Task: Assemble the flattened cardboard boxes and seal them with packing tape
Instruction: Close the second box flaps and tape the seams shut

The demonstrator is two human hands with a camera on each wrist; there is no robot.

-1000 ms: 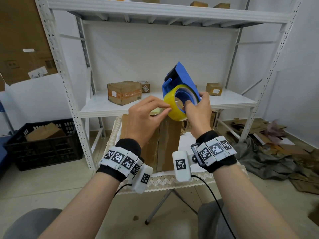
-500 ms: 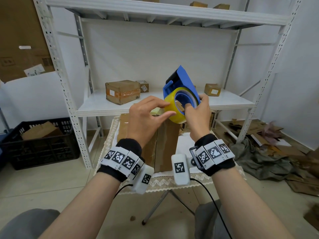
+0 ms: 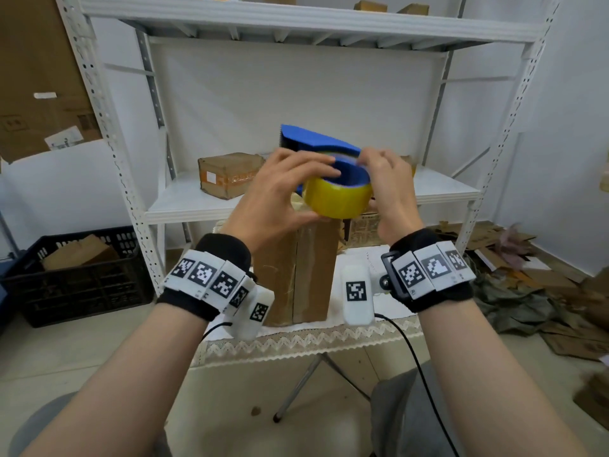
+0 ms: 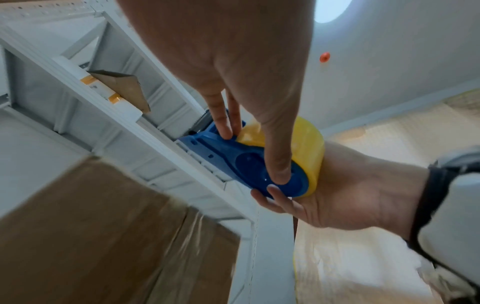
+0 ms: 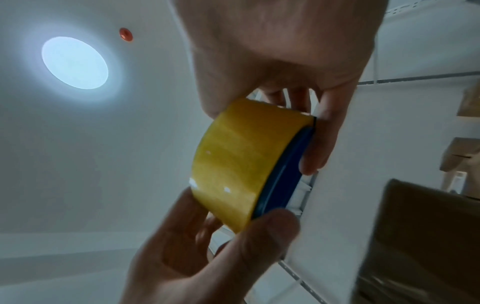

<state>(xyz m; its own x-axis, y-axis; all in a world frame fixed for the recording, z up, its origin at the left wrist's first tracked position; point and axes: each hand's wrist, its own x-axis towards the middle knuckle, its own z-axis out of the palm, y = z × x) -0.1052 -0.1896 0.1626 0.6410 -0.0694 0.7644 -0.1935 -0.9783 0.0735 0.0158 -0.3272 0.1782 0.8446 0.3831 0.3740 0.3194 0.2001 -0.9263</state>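
Above the cardboard box, left hand and right hand both seemingly curled round the tape dispenser

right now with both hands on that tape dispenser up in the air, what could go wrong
1. The blue dispenser has a toothed cutter at its far end; in the left wrist view the left hand's fingers lie close to it and could get nicked.
2. The yellow tape roll is gripped by the left hand and right hand above the cardboard box; a slip could drop it onto the box.
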